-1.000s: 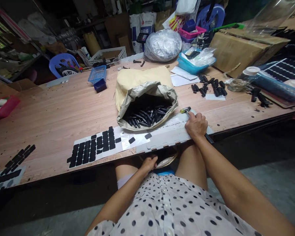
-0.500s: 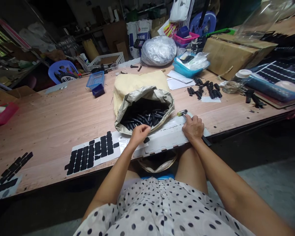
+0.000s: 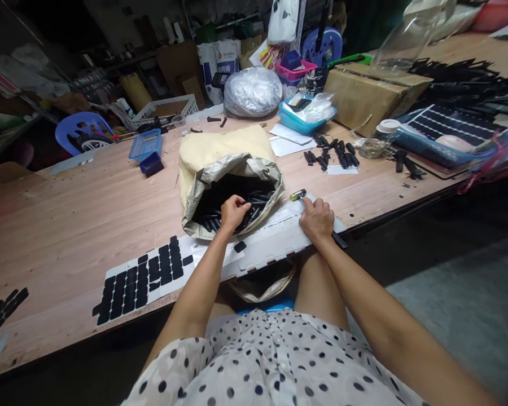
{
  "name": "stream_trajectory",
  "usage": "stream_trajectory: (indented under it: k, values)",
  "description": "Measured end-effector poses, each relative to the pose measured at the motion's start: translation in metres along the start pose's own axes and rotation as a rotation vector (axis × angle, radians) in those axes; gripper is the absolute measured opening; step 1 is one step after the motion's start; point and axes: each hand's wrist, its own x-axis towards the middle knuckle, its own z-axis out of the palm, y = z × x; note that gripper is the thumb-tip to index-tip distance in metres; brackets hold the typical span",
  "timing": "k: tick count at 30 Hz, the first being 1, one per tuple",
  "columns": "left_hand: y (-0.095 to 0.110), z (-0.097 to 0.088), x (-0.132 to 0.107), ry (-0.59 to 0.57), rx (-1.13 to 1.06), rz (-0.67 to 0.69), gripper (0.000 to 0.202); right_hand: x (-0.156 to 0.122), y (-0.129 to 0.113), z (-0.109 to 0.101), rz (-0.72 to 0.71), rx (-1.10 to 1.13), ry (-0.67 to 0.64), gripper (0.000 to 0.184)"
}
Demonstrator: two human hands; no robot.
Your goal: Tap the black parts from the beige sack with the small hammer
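Observation:
A woven sack (image 3: 254,169) lies open on the wooden table (image 3: 68,208), full of black stick-like parts (image 3: 254,204). My left hand (image 3: 232,212) reaches into the sack's mouth, fingers curled on the black parts. My right hand (image 3: 317,219) rests on a white sheet (image 3: 275,237) at the table's front edge, closed round a screwdriver (image 3: 298,195) with a yellow-green handle. A white sheet of black stickers (image 3: 144,277) lies to the left of my left arm.
Loose black parts (image 3: 332,152) and papers lie behind the sack. A cardboard box (image 3: 372,93), blue trays (image 3: 302,118), a plastic bag bundle (image 3: 253,91) and a blue basket (image 3: 144,145) stand farther back. A bag (image 3: 262,285) hangs under the table edge by my knees.
My left hand rose from under the table edge, passed over the white sheet and went into the sack. My right hand stayed on the screwdriver. The view shifted rightward.

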Motion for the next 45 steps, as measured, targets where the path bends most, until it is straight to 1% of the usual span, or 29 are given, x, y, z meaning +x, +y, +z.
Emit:
stream_trajectory:
  k: [3, 6, 8, 10, 13, 16, 21, 25, 27, 31, 35, 40, 43, 45]
  values:
    - [-0.008, -0.016, -0.022, 0.023, -0.324, -0.026, 0.02, 0.0, 0.0, 0.002, 0.007, 0.006, 0.018, 0.04]
    - [-0.018, -0.023, -0.059, 0.006, -0.525, -0.059, 0.03, 0.001, 0.002, 0.005, 0.009, 0.015, 0.03, 0.04]
    - [-0.026, -0.02, -0.083, -0.012, -0.564, -0.107, 0.034, 0.002, 0.003, 0.006, 0.011, 0.013, 0.027, 0.039]
    - [-0.035, -0.014, -0.101, -0.029, -0.541, -0.164, 0.036, 0.002, 0.004, 0.007, 0.011, 0.006, 0.018, 0.039]
    - [-0.047, -0.005, -0.115, -0.035, -0.412, -0.182, 0.029, 0.003, 0.005, 0.007, 0.008, -0.002, 0.021, 0.038]
    - [-0.055, -0.003, -0.119, -0.024, -0.204, -0.105, 0.018, 0.002, 0.006, 0.008, 0.006, 0.001, 0.035, 0.038]
    - [-0.057, -0.01, -0.121, -0.045, 0.104, 0.077, 0.019, 0.002, 0.005, 0.006, 0.005, 0.013, 0.028, 0.04]
    - [-0.057, -0.011, -0.123, -0.049, 0.267, 0.161, 0.022, 0.002, 0.005, 0.003, 0.006, 0.012, 0.01, 0.04]
    - [-0.056, -0.008, -0.123, -0.069, 0.294, 0.176, 0.022, 0.002, 0.004, 0.002, 0.011, 0.01, 0.002, 0.041]
    - [-0.054, 0.002, -0.119, -0.07, 0.312, 0.179, 0.011, 0.001, 0.003, 0.0, 0.018, 0.01, 0.003, 0.041]
    - [-0.051, 0.011, -0.115, -0.03, 0.307, 0.163, 0.012, 0.0, 0.004, 0.001, 0.016, 0.02, 0.015, 0.039]
    - [-0.054, 0.016, -0.113, 0.006, 0.297, 0.165, 0.015, 0.005, 0.007, 0.001, 0.037, 0.081, 0.015, 0.041]
    - [-0.055, 0.018, -0.113, -0.001, 0.299, 0.171, 0.012, 0.005, 0.011, -0.006, 0.068, 0.143, 0.002, 0.043]
    - [-0.055, 0.02, -0.112, -0.008, 0.293, 0.173, 0.012, -0.004, 0.012, -0.013, 0.065, 0.22, 0.046, 0.045]
